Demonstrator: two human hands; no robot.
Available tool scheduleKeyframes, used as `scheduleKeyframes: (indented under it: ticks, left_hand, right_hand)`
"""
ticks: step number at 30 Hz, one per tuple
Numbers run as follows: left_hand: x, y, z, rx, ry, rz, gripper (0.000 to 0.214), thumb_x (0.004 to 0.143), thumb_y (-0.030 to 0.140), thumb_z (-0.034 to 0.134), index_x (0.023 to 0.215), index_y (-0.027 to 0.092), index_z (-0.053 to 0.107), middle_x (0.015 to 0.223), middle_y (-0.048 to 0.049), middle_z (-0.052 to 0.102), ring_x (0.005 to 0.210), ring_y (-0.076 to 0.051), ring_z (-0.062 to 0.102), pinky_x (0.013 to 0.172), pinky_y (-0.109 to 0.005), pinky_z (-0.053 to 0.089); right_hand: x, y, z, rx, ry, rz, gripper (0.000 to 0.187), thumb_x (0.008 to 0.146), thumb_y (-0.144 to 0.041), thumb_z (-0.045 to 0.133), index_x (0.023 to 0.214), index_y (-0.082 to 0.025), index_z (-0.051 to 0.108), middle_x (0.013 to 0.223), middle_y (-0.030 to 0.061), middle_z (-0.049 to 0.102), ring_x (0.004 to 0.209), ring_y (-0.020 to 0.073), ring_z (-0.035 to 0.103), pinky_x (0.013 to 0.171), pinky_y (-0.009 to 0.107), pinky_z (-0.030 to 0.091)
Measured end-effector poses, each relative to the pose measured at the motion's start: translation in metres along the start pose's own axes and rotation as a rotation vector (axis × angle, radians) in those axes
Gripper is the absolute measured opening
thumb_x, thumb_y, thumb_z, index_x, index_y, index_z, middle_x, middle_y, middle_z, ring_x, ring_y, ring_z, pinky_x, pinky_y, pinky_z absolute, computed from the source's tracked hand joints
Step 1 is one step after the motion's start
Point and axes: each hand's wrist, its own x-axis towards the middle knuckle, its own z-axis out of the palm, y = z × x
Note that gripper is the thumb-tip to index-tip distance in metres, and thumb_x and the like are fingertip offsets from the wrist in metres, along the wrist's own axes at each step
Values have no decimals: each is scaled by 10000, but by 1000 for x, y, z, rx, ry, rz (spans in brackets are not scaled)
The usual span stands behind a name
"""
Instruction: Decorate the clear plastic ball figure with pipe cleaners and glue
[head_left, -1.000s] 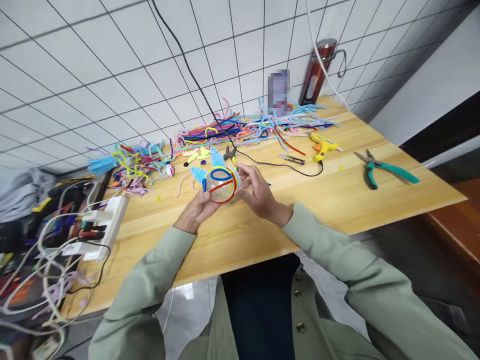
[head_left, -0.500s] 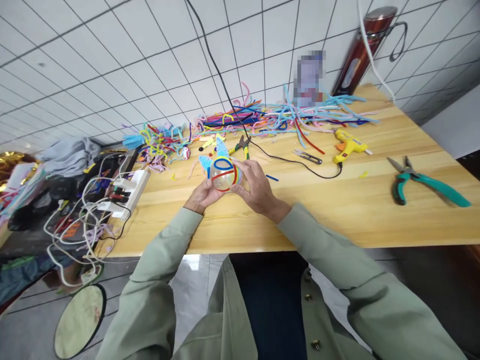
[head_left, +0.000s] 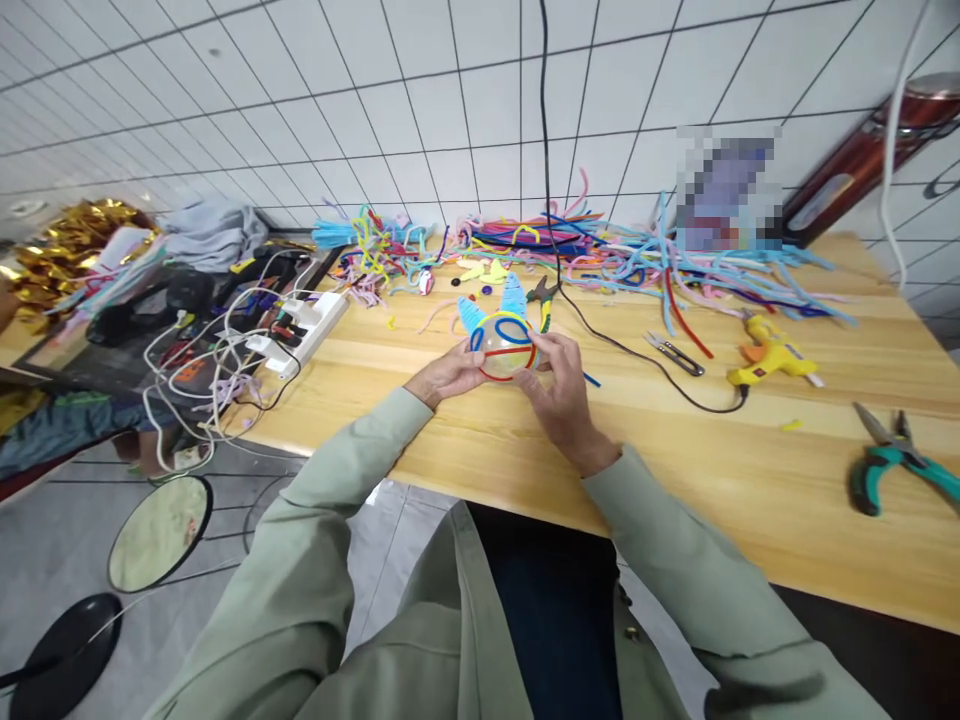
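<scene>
Held just above the table's front part is a clear ball [head_left: 495,366] decorated with pipe cleaners. It carries two light blue ears, two blue loops and red strips across its front and lower rim. My left hand [head_left: 450,374] has its fingers closed on the ball's left side. On the opposite side, my right hand [head_left: 561,396] grips it between thumb and fingers; some of the ball is hidden behind them. Just behind stand out pliers [head_left: 544,300] with yellow-green handles, partly covered. A short blue pipe cleaner piece [head_left: 592,379] lies by my right hand.
Colourful pipe cleaners [head_left: 517,238] are heaped along the tiled wall. To the right lie thread snips [head_left: 679,355], a yellow glue gun [head_left: 772,358] with a black cord, and teal pliers [head_left: 892,455]. A power strip [head_left: 319,325] with tangled cables sits left; a red thermos [head_left: 855,175] is back right.
The view has turned to the left, so the table things appear further right. The ball has turned, and both blue loops now show. Both hands keep their hold.
</scene>
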Motion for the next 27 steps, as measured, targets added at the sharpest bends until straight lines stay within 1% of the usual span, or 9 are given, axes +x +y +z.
scheduleKeyframes:
  ticks: [4,7,9,13,15,17,20,23,27]
  left_hand:
    - [0,-2,4,-19,16,17,839,513,485,1131,1213,172,789,1328,-176,830,1422,-430,699,1204,-522,559]
    - [2,-3,9,-30,33,47,911,490,506,1138,1264,185,780,1352,-171,821,1409,-428,705,1219,-536,543]
    - [6,-4,13,-26,29,55,901,497,533,1133,1253,187,785,1331,-171,827,1383,-425,722,1222,-549,536]
    - [9,-7,20,24,3,18,882,503,583,1121,1212,169,799,1271,-188,839,1358,-444,732,1237,-586,516]
    - [2,-9,23,34,4,19,887,554,596,1103,1267,167,793,1298,-190,830,1373,-439,724,1257,-580,497]
    - [-10,-11,27,36,-38,4,877,653,566,1069,1380,184,761,1389,-177,799,1437,-424,683,1290,-567,466]
    - [-21,-10,30,71,-118,-38,947,655,500,1079,1480,214,715,1479,-162,756,1494,-413,633,1308,-555,445]
    - [-18,-9,29,99,-128,-46,1033,572,477,1117,1487,219,713,1503,-163,739,1477,-416,638,1288,-550,460]
    - [-5,-7,22,74,-114,-18,960,614,540,1090,1433,195,727,1439,-169,766,1395,-390,690,1247,-533,491]
  right_hand:
    - [-2,-2,0,-17,4,0,658,1079,-701,584,1585,-281,606,1444,166,625,1373,342,623,1063,560,646]
    - [-4,-4,0,-20,30,-32,736,1078,-714,576,1666,-276,510,1493,184,606,1383,349,612,1041,557,652]
    - [-4,-5,-2,-38,40,-37,751,1083,-701,575,1692,-275,472,1507,192,590,1392,357,600,1045,572,644]
    - [-5,-11,-13,-105,11,-9,668,1107,-587,597,1693,-291,473,1482,181,587,1382,354,595,1091,611,606]
    - [-11,-16,-22,-135,-6,-1,646,1118,-531,588,1709,-310,450,1483,171,587,1371,344,602,1097,601,598]
    - [-21,-20,-30,-162,-10,-27,679,1105,-579,587,1713,-306,458,1488,175,588,1361,359,602,1094,605,584]
    - [-38,-19,-38,-179,-9,-32,750,1099,-674,527,1740,-297,427,1474,188,594,1325,385,594,1043,623,572]
    - [-44,-13,-38,-225,14,-17,777,1098,-701,505,1750,-287,420,1446,200,599,1294,399,591,1016,648,562]
    - [-29,-9,-31,-217,-8,37,728,1082,-667,577,1696,-281,511,1455,192,604,1341,399,595,1034,644,577]
